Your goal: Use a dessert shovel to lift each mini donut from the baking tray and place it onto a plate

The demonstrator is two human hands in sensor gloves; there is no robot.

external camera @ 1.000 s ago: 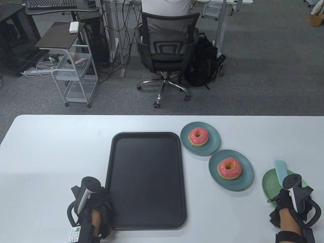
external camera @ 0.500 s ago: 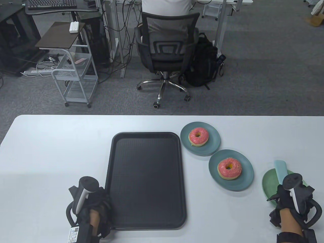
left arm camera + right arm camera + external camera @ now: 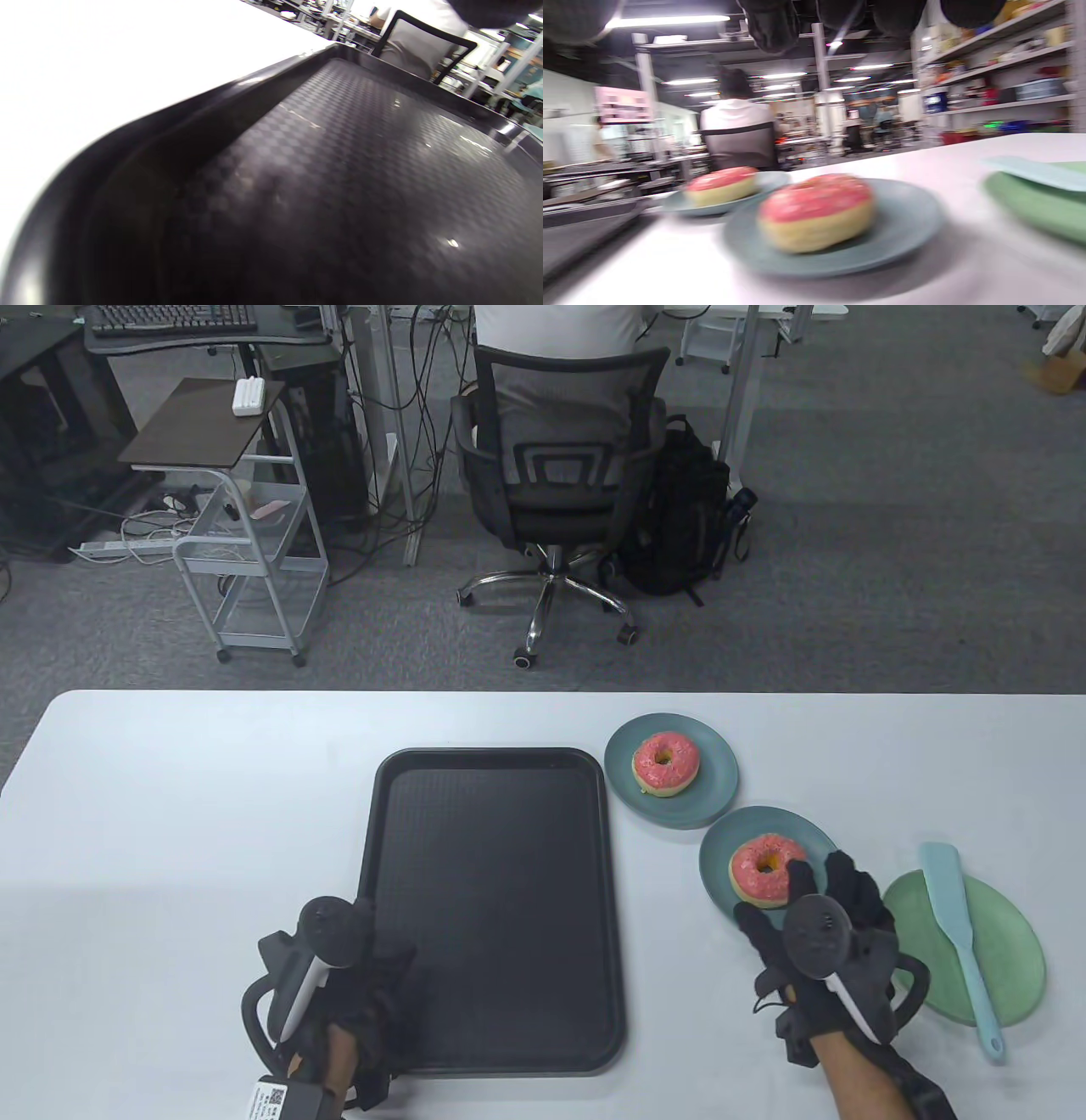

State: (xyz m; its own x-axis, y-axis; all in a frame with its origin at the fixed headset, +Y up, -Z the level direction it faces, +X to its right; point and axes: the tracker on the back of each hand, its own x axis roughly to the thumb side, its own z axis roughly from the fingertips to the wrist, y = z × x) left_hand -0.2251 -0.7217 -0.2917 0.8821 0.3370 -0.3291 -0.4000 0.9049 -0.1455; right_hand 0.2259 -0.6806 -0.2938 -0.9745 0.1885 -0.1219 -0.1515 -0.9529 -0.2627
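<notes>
The black baking tray (image 3: 492, 899) holds no donuts; the left wrist view shows its textured floor (image 3: 339, 169) up close. One pink-iced donut (image 3: 666, 763) sits on the far blue-grey plate (image 3: 717, 780), and another (image 3: 768, 869) sits on the near plate (image 3: 721, 848). The light blue dessert shovel (image 3: 943, 874) lies loose across a green plate (image 3: 1014, 959). My right hand (image 3: 814, 899) hovers over the near plate's lower right rim with fingers (image 3: 840, 869) spread, holding nothing. My left hand (image 3: 365, 984) is at the tray's front left corner, its fingers (image 3: 399, 971) lying over the rim.
The right wrist view shows the near donut (image 3: 816, 209), the far donut (image 3: 721, 184) and the shovel (image 3: 1031, 171) at the right. An office chair (image 3: 560, 475) with a seated person stands beyond the table's far edge.
My right hand let go of the shovel, which now lies on the green plate, and moved left to the near donut plate. My left hand shifted right onto the tray's rim.
</notes>
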